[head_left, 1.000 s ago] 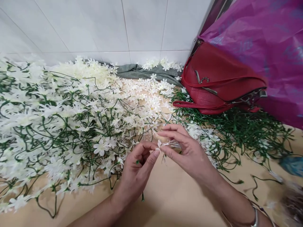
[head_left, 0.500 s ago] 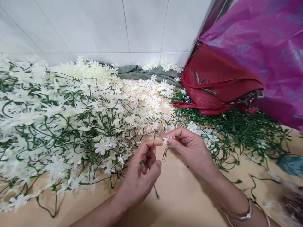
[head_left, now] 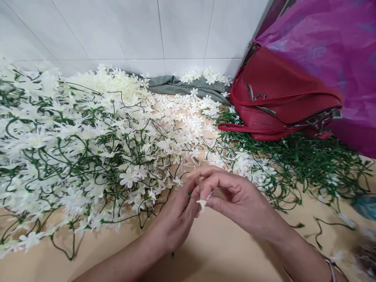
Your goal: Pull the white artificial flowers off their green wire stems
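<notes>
My right hand (head_left: 232, 199) pinches a small white artificial flower (head_left: 202, 204) between thumb and fingertips. My left hand (head_left: 179, 209) is closed beside it, fingers touching the right hand's. A thin green stem (head_left: 172, 255) runs through the left hand: one tip shows above the fingers and the other pokes out below the palm. How flower and stem meet is hidden by the fingers. To the left spreads a big heap of white flowers on green stems (head_left: 88, 156). Loose white petals (head_left: 190, 121) lie beyond the hands.
Bare green stems (head_left: 317, 164) are piled at the right, partly under a red leather bag (head_left: 279, 94). A purple plastic bag (head_left: 355, 78) stands behind it. Grey cloth (head_left: 176, 84) lies along the tiled wall (head_left: 185, 31). A blue item (head_left: 366, 206) sits at the right edge.
The hands have come together and lower, and the right hand has brought the white flower down against the left fingers. The left fingers, spread half a second ago, are now closed. The view has shifted slightly.
</notes>
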Demonstrator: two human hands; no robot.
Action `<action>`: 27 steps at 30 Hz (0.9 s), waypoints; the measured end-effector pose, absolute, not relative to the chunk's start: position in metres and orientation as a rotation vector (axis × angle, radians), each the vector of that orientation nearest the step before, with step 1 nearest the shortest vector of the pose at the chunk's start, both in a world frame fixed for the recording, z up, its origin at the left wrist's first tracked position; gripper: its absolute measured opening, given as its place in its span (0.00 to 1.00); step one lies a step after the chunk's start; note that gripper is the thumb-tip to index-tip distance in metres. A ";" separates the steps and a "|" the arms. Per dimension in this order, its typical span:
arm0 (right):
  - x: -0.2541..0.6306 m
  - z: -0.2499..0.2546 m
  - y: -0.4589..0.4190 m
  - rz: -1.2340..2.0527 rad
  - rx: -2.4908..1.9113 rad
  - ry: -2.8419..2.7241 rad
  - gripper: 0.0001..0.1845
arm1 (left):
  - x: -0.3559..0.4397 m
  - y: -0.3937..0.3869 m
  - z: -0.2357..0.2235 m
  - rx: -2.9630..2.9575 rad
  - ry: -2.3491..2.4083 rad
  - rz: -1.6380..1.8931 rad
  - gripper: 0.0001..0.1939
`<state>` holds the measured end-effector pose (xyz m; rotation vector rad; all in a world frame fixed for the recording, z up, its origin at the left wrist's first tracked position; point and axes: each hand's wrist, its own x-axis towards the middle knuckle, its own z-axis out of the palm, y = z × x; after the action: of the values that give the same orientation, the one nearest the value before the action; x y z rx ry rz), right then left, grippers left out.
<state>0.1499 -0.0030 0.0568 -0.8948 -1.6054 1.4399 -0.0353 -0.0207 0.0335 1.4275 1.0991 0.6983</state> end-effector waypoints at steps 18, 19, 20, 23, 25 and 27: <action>0.160 0.042 0.012 1.456 -1.022 -1.411 0.11 | -0.035 -0.012 0.035 1.177 1.045 0.855 0.17; 0.161 0.042 0.013 1.461 -1.035 -1.399 0.12 | -0.034 -0.012 0.035 1.132 1.049 0.865 0.19; 0.162 0.040 0.014 1.460 -1.045 -1.388 0.12 | -0.033 -0.012 0.035 1.095 1.059 0.875 0.20; 0.165 0.036 0.017 1.436 -1.054 -1.368 0.13 | -0.032 -0.012 0.037 1.055 1.097 0.901 0.21; 0.166 0.035 0.018 1.436 -1.071 -1.374 0.14 | -0.032 -0.013 0.036 1.069 1.113 0.910 0.21; 0.166 0.037 0.018 1.434 -1.102 -1.392 0.16 | -0.033 -0.013 0.035 1.091 1.119 0.905 0.19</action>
<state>0.1656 0.0180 0.0367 -1.1016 -1.3923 1.4336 -0.0332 -0.0132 0.0348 1.0905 1.1191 0.9053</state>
